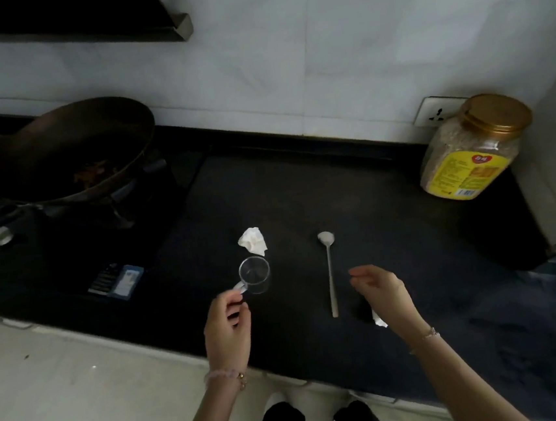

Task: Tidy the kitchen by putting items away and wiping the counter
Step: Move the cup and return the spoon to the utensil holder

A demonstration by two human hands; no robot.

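- The wok sits on the stove at the far left, well apart from both hands. I judge it has no part in the coming move.
- My left hand pinches the handle of the glass cup. The cup stands upright on the bench, just ahead of that hand's fingertips.
- A crumpled tissue lies just beyond the cup, on its far side.
- The spoon lies flat between the two hands. Its long axis runs straight away from me, with the bowl at the far end and the handle tip nearest me.
- My right hand hovers just to the right of the spoon's handle, fingers loosely curled and pointing left toward it. It is the nearer hand, so I judge a short sideways reach would take the handle.
- A white scrap shows under that hand's heel; I cannot tell whether it is held.
- The jar stands at the far right by the wall, well apart.
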